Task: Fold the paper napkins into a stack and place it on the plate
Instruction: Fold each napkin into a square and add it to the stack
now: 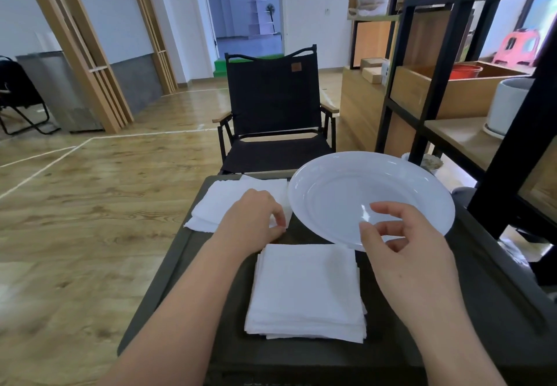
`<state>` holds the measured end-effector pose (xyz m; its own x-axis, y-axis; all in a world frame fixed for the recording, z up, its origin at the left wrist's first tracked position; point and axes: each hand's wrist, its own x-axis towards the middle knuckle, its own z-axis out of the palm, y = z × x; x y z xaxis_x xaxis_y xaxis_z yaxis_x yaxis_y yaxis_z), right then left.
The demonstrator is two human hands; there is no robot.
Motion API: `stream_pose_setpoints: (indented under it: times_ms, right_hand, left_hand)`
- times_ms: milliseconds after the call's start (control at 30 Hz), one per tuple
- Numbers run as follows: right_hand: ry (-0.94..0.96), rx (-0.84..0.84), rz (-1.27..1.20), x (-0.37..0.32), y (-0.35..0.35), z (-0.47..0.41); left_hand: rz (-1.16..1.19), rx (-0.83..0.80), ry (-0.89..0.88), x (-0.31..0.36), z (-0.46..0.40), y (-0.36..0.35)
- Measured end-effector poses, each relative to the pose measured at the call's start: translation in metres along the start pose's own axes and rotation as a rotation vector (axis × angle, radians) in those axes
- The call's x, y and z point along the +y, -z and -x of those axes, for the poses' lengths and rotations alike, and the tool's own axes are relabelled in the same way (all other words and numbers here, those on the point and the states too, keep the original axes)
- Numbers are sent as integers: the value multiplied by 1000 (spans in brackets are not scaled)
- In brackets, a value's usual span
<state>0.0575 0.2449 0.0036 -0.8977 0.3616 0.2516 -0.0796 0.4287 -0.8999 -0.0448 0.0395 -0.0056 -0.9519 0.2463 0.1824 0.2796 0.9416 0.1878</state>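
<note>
A folded stack of white paper napkins (306,292) lies on the dark table (470,319) in front of me. At the far left of the table sits a pile of unfolded napkins (220,201). My left hand (253,217) rests on that pile, its fingertips pinching the near right corner of the top sheet. A white plate (340,186) stands at the far right of the table. My right hand (404,241) hovers over the plate's near rim, fingers curled and apart, holding nothing.
A black folding chair (271,108) faces me beyond the table. A black and wood shelf unit (452,69) rises close on the right with a white pot and boxes. Wooden floor lies to the left.
</note>
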Motion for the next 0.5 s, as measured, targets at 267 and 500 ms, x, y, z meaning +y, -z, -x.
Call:
stream_pose_setpoints:
  times_ms: [267, 500]
  right_hand:
    - [106, -84, -58, -3, 1, 4]
    - [258, -537, -134, -16, -8, 21]
  left_hand:
    - [355, 497, 86, 10, 66, 60]
    - [1147, 293, -111, 46, 124, 87]
